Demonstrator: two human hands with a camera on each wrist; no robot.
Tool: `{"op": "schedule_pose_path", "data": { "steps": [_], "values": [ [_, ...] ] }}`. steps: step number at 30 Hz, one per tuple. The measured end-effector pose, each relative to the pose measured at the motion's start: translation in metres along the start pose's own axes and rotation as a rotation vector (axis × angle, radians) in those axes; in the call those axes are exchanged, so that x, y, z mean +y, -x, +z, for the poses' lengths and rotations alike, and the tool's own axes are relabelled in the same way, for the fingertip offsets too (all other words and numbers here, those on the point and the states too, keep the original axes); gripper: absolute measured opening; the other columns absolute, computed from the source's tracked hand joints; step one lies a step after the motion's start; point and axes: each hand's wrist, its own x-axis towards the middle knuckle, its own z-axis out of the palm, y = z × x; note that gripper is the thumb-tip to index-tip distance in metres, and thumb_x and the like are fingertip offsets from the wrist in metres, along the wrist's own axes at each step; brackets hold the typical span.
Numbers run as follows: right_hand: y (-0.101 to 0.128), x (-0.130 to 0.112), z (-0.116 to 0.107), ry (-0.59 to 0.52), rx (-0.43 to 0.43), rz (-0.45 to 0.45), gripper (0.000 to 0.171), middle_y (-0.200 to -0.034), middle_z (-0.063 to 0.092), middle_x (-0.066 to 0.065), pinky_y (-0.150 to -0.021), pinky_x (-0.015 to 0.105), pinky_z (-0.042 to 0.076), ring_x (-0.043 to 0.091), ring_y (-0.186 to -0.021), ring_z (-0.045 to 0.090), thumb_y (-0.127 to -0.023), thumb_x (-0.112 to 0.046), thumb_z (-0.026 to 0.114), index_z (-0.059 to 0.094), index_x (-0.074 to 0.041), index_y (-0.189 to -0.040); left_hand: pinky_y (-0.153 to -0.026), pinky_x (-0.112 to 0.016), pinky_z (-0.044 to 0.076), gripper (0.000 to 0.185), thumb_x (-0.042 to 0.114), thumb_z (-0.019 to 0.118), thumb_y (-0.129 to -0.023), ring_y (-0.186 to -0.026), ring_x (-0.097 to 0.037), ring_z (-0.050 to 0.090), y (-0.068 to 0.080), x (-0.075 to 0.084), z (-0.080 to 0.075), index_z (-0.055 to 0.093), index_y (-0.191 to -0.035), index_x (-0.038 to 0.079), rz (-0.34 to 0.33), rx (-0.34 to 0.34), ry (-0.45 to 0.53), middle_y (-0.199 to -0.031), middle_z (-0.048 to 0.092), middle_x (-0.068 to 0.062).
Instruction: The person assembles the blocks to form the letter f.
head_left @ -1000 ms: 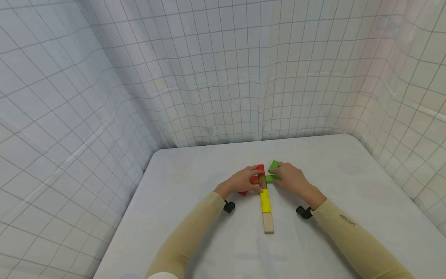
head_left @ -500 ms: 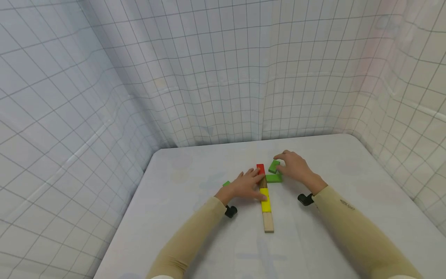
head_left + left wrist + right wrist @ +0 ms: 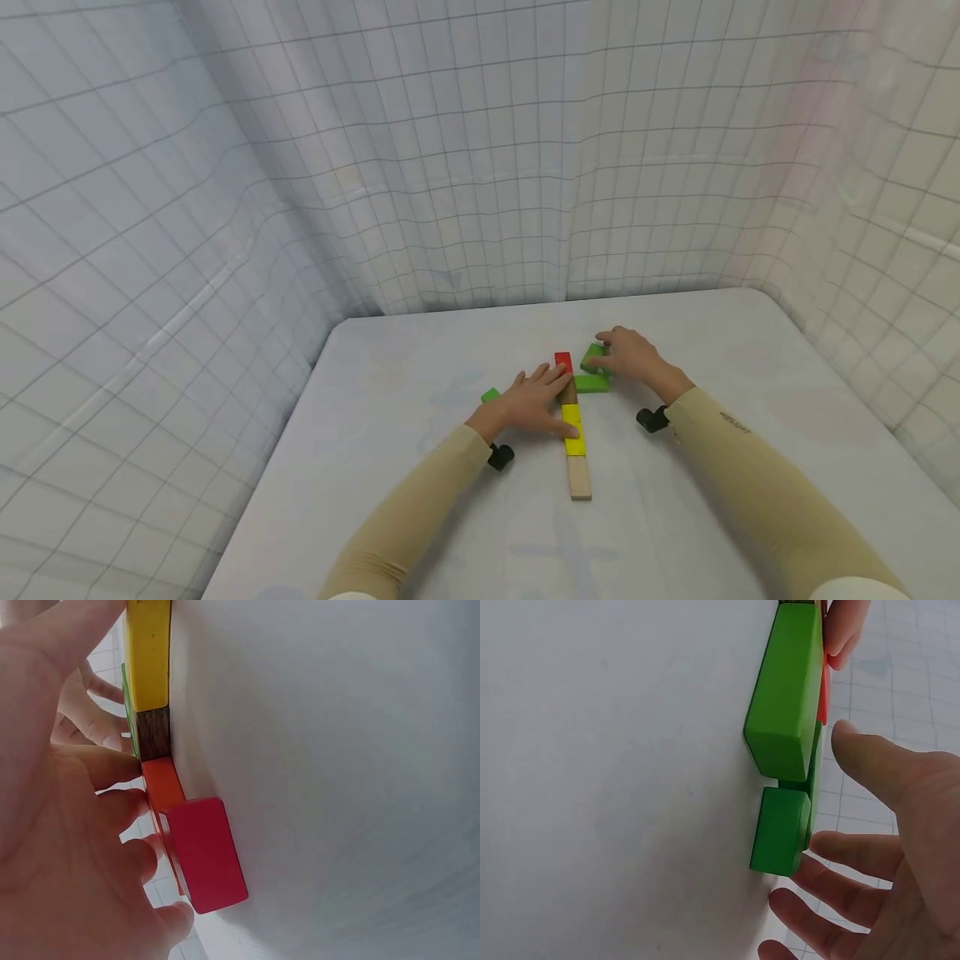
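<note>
Wooden blocks lie in a line on the white table: a red block (image 3: 562, 359), a brown block (image 3: 570, 394), a yellow block (image 3: 572, 443) and a plain wood block (image 3: 579, 480). A light green block (image 3: 592, 384) juts right from the brown one. My left hand (image 3: 522, 406) spreads its fingers over the line; under it, the left wrist view shows an orange block (image 3: 163, 781) and a crimson block (image 3: 208, 859). My right hand (image 3: 633, 357) is at a slanted green block (image 3: 591, 356), its thumb apart from the darker green block (image 3: 776, 832) in the right wrist view.
Another green block (image 3: 490, 395) peeks out beyond the left wrist, mostly hidden. Gridded white curtains (image 3: 465, 208) surround the table (image 3: 375, 375) at the back and both sides. A black wrist camera mount (image 3: 501, 456) hangs under the left forearm.
The left hand has spread and shifted slightly right and down, now covering the orange and crimson blocks. The right hand has moved off the light green block, up to the slanted green one.
</note>
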Motion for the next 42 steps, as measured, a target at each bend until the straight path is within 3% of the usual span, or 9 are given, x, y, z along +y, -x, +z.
{"op": "schedule_pose_path", "data": {
  "steps": [9,19,28,42],
  "values": [
    [-0.005,0.008,0.006,0.014,0.001,-0.010,0.068,-0.108,0.059,0.016,-0.070,0.037,0.048,0.027,-0.089,0.054,-0.086,-0.047,0.079,0.064,0.003,-0.131,-0.119,-0.059,0.009,0.109,0.078,0.062,-0.080,-0.154,-0.023,0.002,-0.004,-0.001,0.004,0.018,-0.163,0.021,-0.009,0.012,-0.022,-0.169,0.007,0.002],
    [-0.006,0.006,0.010,-0.104,0.028,-0.010,0.061,-0.109,0.065,0.013,-0.081,0.042,0.050,0.027,-0.093,0.057,-0.084,-0.040,0.082,0.063,0.001,-0.126,-0.120,-0.056,0.009,0.110,0.079,0.061,-0.080,-0.154,-0.021,0.002,-0.002,-0.001,0.004,0.016,-0.163,0.022,-0.019,0.008,-0.023,-0.168,0.007,0.005],
    [-0.010,0.008,0.013,-0.189,0.061,-0.014,0.054,-0.099,0.064,0.010,-0.078,0.039,0.051,0.025,-0.087,0.058,-0.081,-0.028,0.087,0.058,-0.003,-0.120,-0.120,-0.057,0.011,0.111,0.079,0.061,-0.080,-0.154,-0.019,0.003,-0.003,-0.001,0.004,0.015,-0.163,0.022,-0.020,0.015,-0.028,-0.168,0.009,0.005],
    [-0.011,0.009,0.009,-0.262,0.090,-0.007,0.034,-0.101,0.062,0.011,-0.077,0.039,0.050,0.026,-0.091,0.056,-0.090,-0.022,0.078,0.063,-0.004,-0.114,-0.121,-0.054,0.010,0.111,0.079,0.060,-0.080,-0.154,-0.017,0.004,-0.004,0.000,0.004,0.017,-0.163,0.019,-0.015,0.020,-0.060,-0.168,0.009,0.004]
  ]
}}
